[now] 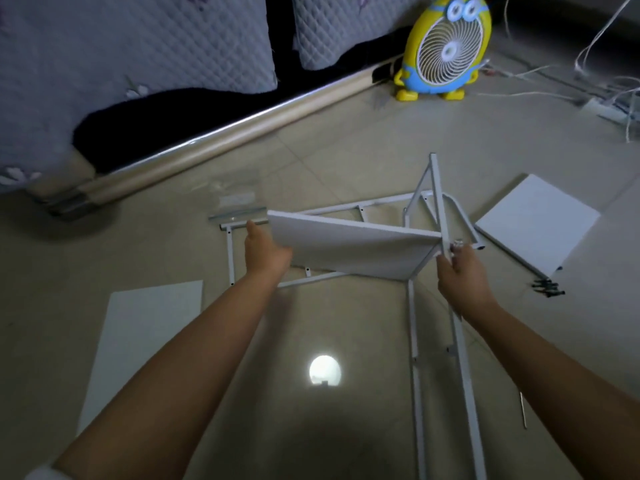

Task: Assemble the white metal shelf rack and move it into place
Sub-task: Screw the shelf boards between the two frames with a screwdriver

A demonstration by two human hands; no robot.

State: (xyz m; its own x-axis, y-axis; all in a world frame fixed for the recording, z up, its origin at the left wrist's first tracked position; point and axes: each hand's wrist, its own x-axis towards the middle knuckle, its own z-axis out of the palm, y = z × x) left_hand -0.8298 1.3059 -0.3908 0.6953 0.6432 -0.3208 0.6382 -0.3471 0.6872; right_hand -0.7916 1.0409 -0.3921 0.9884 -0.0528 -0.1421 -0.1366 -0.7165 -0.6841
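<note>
While the left hand (266, 251) grips the left edge of a white shelf panel (349, 245), thumb on top and fingers hidden beneath it, the right hand (464, 275) is wrapped round a tube of the white side frame (437, 188) right where the panel's far corner meets it. The panel hangs tilted in the air between the two hands, its left end higher. The gripped frame stands up off the floor (346, 150), one end rising above the right hand and its long tubes running back down towards the bottom edge of the view. Under the panel, a second frame (229, 258) lies flat on the tiles, partly covered by the raised piece. Two more white panels lie on the floor, one near the left forearm (145, 341) and one out to the right (536, 220), with a small heap of black screws (549, 289) just beside the right-hand one. Farther off, a yellow cartoon-shaped fan (446, 46) stands near the foot of a bed (138, 46) draped in a quilted grey cover, and white cables (588, 88) trail across the floor at the upper right.
</note>
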